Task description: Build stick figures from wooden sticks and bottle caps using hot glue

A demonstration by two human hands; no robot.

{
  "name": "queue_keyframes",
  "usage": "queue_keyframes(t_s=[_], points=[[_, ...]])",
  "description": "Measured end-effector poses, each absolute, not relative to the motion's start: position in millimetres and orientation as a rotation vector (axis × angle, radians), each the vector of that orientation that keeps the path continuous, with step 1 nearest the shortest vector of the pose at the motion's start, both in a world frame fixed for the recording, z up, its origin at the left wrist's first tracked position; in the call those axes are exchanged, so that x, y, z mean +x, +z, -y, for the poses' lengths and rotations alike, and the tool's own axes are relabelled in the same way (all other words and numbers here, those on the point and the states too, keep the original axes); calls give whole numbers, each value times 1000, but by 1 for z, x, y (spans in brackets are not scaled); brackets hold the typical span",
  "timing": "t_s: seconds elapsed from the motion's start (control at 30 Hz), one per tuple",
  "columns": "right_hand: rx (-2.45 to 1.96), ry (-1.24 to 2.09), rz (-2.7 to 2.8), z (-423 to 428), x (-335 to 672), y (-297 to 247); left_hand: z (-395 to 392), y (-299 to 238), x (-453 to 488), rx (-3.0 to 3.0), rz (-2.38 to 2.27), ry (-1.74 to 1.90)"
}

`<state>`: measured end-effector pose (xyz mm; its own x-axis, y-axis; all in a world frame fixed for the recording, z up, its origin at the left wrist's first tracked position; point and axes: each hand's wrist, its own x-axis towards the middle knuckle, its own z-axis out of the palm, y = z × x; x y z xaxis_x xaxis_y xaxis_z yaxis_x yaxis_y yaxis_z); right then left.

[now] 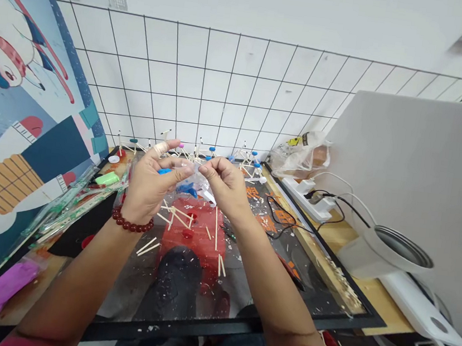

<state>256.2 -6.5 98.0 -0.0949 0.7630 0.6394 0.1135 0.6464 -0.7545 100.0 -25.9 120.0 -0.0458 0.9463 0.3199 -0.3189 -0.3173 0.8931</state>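
My two hands are raised together over a glass-topped table (317, 296). My left hand (152, 180), with a bandaged fingertip and a dark red bead bracelet, pinches a small clear plastic bag (198, 183) and has a bit of blue clay against its fingers. My right hand (223, 183) pinches the same bag from the other side. Loose wooden sticks (175, 216) lie scattered on the glass below both hands.
Stick-and-clay models (212, 153) line the back edge by the tiled wall. Clear packets and green clay (107, 178) lie at the left, a purple piece (6, 288) at front left. A power strip (312, 200), cables, a plastic bag (300, 156) and a white pot (390, 251) sit on the right.
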Motion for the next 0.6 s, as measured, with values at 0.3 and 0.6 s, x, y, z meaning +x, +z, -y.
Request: queue_keyframes(t_s=[0.3,0.6], points=[[-699,566,1725,12,252,100,28,113,100,1445,-858,1729],[-669,561,1725,17,256,104,32,112,105,1376,-815,1681]])
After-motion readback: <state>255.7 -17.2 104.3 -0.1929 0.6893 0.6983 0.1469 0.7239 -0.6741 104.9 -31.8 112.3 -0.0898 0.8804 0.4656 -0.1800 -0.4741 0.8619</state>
